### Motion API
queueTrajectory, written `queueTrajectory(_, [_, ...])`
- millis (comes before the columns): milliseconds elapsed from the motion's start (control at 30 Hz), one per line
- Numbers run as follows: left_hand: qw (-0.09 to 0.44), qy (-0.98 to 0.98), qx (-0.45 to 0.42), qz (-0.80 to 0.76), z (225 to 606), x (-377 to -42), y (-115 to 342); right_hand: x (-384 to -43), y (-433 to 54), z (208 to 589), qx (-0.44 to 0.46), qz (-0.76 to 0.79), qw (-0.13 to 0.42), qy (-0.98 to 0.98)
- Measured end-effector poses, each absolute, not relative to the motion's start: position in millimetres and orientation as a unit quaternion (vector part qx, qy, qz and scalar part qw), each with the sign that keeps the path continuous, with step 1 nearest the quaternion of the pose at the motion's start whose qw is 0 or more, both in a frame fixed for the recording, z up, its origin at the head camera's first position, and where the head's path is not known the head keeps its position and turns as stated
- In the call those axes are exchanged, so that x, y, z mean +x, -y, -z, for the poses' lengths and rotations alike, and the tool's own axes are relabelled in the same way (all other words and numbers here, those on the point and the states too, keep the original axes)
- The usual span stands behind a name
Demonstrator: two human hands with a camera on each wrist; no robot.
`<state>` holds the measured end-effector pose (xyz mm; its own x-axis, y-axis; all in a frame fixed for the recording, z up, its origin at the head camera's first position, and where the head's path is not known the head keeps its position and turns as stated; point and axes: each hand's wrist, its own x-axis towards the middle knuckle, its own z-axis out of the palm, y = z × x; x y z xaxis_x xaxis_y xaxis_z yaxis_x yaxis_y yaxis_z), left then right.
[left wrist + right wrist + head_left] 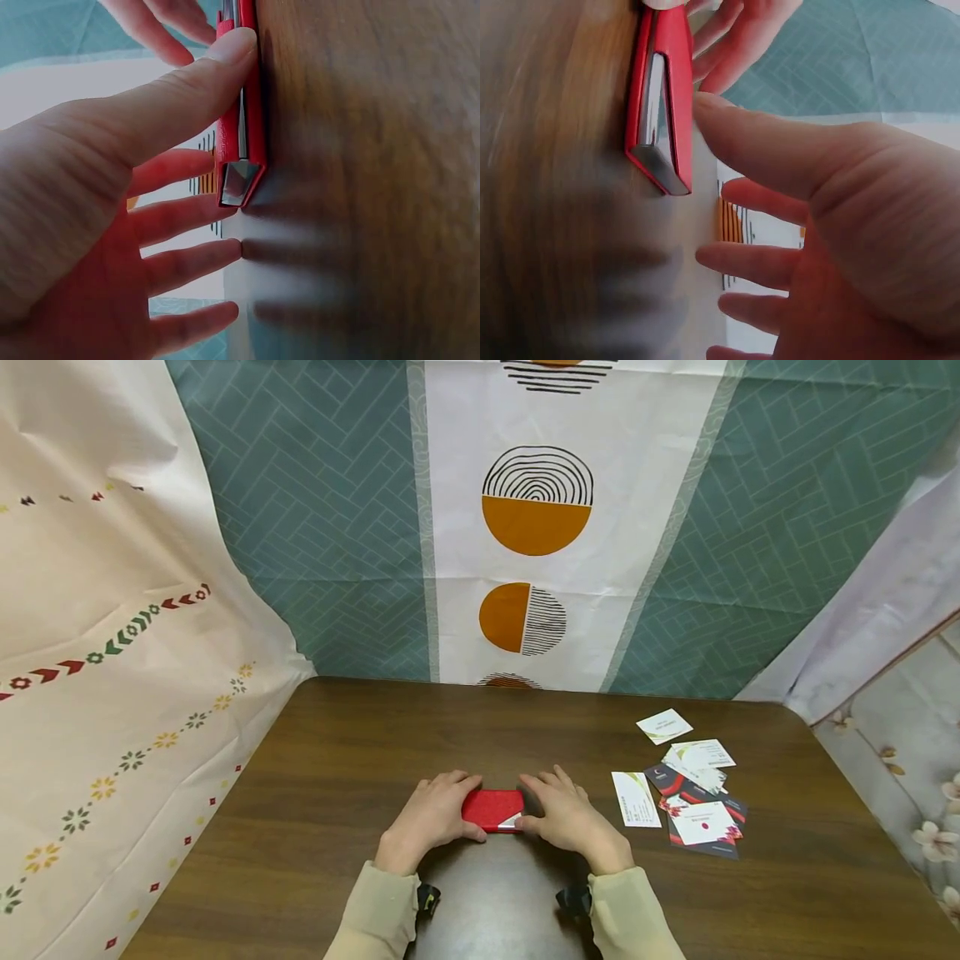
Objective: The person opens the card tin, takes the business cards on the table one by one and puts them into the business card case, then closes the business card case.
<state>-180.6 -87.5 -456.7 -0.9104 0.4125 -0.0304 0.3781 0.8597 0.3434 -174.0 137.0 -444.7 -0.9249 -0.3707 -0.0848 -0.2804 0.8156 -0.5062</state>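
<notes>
A red card case [491, 810] with a silvery corner lies on the brown table between both hands. My left hand [435, 814] holds its left end, the thumb on the near long side and the index finger behind the case. The other left fingers spread out past the end in the left wrist view. My right hand [566, 814] is at the right end, its thumb tip right at the edge of the red cover [676, 112]. Its remaining fingers stand spread and fairly straight beyond the case. A narrow metal-lined gap shows along the case's side.
On the right of the table [360, 743] lies a loose pile of white business cards [702, 823] and dark red-and-black cards [723, 850]. One white card [636, 799] lies left of the pile, another [664, 726] behind it. A patterned curtain [517, 527] hangs at the far edge.
</notes>
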Motion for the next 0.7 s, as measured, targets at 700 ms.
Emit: queueTrajectory(700, [0.050,-0.959,0.235,-0.151,459,-184,89,-188,-139,452,-0.205,0.263,0.096,-0.938])
